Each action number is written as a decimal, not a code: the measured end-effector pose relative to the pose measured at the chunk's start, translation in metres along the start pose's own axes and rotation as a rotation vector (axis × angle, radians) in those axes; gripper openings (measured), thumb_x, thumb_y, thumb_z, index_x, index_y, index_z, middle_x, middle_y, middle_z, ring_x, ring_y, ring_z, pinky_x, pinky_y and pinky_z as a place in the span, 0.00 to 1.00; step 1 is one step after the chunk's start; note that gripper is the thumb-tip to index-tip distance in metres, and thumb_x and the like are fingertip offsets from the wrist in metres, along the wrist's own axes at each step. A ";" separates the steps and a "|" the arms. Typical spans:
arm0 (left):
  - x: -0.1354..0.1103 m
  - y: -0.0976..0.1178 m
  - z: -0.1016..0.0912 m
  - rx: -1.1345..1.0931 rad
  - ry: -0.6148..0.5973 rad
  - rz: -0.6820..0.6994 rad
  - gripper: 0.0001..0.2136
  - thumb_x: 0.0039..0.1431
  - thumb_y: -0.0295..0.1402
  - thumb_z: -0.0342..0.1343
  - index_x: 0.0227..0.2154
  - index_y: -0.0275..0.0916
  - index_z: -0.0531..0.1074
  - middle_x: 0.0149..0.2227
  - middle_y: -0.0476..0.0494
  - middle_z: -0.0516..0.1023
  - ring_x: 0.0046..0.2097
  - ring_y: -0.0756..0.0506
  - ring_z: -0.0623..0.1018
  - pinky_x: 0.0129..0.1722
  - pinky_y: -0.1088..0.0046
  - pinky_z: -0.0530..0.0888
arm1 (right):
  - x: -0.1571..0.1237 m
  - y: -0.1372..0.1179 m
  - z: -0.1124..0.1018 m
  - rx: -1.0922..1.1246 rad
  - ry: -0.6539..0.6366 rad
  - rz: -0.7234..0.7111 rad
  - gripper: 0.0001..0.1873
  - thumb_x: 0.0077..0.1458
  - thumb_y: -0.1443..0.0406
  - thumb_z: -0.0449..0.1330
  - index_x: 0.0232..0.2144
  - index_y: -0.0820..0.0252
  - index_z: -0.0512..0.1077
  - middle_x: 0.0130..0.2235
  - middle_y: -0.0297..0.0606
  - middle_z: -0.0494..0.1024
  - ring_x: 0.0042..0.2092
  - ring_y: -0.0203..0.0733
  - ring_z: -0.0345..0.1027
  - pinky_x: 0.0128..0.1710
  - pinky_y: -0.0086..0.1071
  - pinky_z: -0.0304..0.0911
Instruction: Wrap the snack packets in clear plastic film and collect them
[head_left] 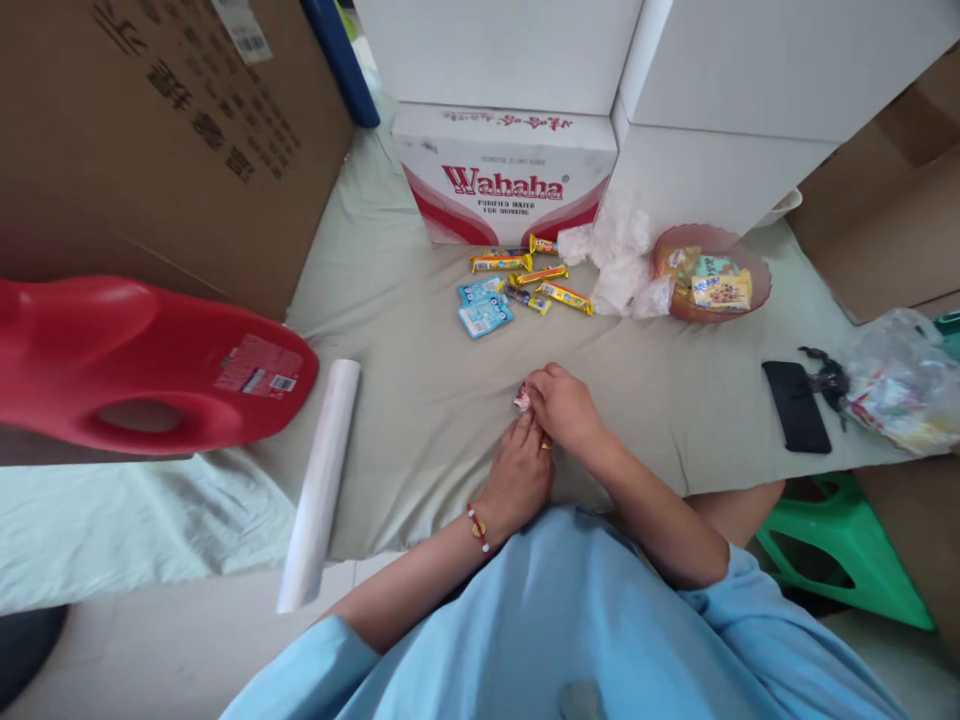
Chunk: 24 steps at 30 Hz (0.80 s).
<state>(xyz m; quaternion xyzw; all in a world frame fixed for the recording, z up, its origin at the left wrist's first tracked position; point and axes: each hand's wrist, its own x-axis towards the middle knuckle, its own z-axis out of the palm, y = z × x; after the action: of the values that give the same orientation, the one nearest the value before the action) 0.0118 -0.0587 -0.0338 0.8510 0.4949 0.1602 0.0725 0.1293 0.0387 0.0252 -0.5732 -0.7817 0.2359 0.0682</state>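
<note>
the left hand [521, 475] and right hand [564, 412] are together, touching, at the near middle of the cloth; the right fingers pinch a small red-and-white packet [520, 398] just past the left fingertips, and whether the left also grips it cannot be told. handling seems under way rather than finished: the packet is at the fingertips, but whether it is open or sealed is too small to tell, and the blue packets [484, 315] and yellow packets [501, 263] beyond lie unheld. the surface wears a pale, wrinkled cloth [420, 400]. from the left, a red jug [180, 345] lies on its side before a tall brown carton [187, 130], then a white roll [321, 485] juts past the near edge above a tiled floor [187, 650]. at the far middle stands a white-and-red water box [510, 190]; right of it, crumpled white plastic [621, 262] touches a pink bowl [763, 280] of snack packs [721, 291]. farther right lie a black phone [796, 405] and a clear plastic bag [907, 385], with a green stool [862, 565] below the near right edge.
</note>
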 end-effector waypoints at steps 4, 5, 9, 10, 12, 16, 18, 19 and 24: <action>-0.022 -0.004 -0.012 -0.106 0.076 -0.051 0.21 0.64 0.26 0.52 0.59 0.29 0.73 0.62 0.24 0.76 0.70 0.31 0.67 0.71 0.41 0.62 | -0.004 -0.011 0.017 -0.171 0.016 -0.097 0.14 0.72 0.66 0.54 0.48 0.62 0.79 0.50 0.49 0.78 0.51 0.50 0.69 0.50 0.38 0.63; -0.028 -0.007 -0.015 -0.127 0.086 -0.059 0.21 0.64 0.26 0.52 0.58 0.31 0.74 0.60 0.26 0.77 0.69 0.31 0.68 0.71 0.40 0.62 | -0.009 -0.011 0.019 -0.198 0.035 -0.120 0.14 0.72 0.64 0.56 0.52 0.64 0.78 0.53 0.51 0.77 0.54 0.54 0.67 0.52 0.41 0.63; -0.047 -0.021 -0.020 -0.202 0.106 -0.085 0.16 0.66 0.25 0.50 0.51 0.38 0.78 0.52 0.35 0.83 0.60 0.36 0.75 0.68 0.41 0.66 | -0.026 -0.008 0.024 -0.264 0.072 -0.192 0.30 0.66 0.56 0.65 0.64 0.66 0.69 0.63 0.58 0.71 0.59 0.62 0.62 0.56 0.51 0.62; -0.049 -0.024 -0.020 -0.220 0.117 -0.096 0.14 0.67 0.25 0.50 0.49 0.39 0.79 0.51 0.37 0.83 0.60 0.37 0.76 0.68 0.41 0.67 | -0.027 -0.006 0.024 -0.269 0.076 -0.205 0.32 0.65 0.56 0.66 0.65 0.65 0.69 0.64 0.58 0.70 0.59 0.62 0.62 0.56 0.52 0.62; -0.048 -0.030 -0.020 -0.265 0.153 -0.121 0.13 0.66 0.25 0.52 0.45 0.41 0.80 0.49 0.38 0.84 0.60 0.37 0.75 0.66 0.43 0.70 | -0.025 0.000 0.021 -0.258 0.075 -0.203 0.27 0.66 0.58 0.65 0.64 0.60 0.70 0.63 0.55 0.72 0.58 0.60 0.64 0.55 0.51 0.63; -0.035 -0.033 -0.029 -0.451 0.210 -0.196 0.11 0.68 0.26 0.52 0.43 0.41 0.79 0.49 0.38 0.83 0.60 0.38 0.76 0.62 0.50 0.74 | -0.016 0.016 0.008 -0.090 0.127 -0.125 0.18 0.71 0.62 0.56 0.58 0.56 0.76 0.54 0.53 0.78 0.54 0.56 0.68 0.54 0.47 0.67; -0.025 -0.032 -0.035 -0.617 0.206 -0.306 0.10 0.71 0.31 0.52 0.46 0.40 0.79 0.51 0.38 0.82 0.58 0.40 0.77 0.60 0.53 0.76 | -0.016 0.025 0.001 0.179 0.170 -0.096 0.18 0.71 0.61 0.55 0.58 0.56 0.76 0.52 0.50 0.79 0.54 0.53 0.71 0.56 0.45 0.69; -0.019 -0.031 -0.037 -0.725 0.200 -0.385 0.11 0.72 0.35 0.53 0.49 0.40 0.78 0.53 0.37 0.81 0.57 0.40 0.78 0.59 0.54 0.76 | -0.018 0.030 -0.001 0.368 0.170 -0.078 0.18 0.71 0.59 0.54 0.58 0.56 0.76 0.52 0.48 0.80 0.54 0.51 0.73 0.56 0.44 0.70; 0.010 -0.025 -0.036 -1.391 0.150 -0.696 0.28 0.66 0.53 0.59 0.59 0.37 0.72 0.59 0.32 0.79 0.56 0.37 0.81 0.50 0.61 0.80 | -0.032 0.042 0.006 1.161 -0.062 0.042 0.26 0.66 0.45 0.59 0.54 0.56 0.77 0.47 0.41 0.84 0.45 0.45 0.79 0.46 0.38 0.75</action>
<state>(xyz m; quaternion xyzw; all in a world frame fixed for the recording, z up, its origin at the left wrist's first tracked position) -0.0167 -0.0388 -0.0055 0.3929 0.5227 0.4589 0.6016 0.1743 0.0167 0.0067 -0.4501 -0.5146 0.6438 0.3437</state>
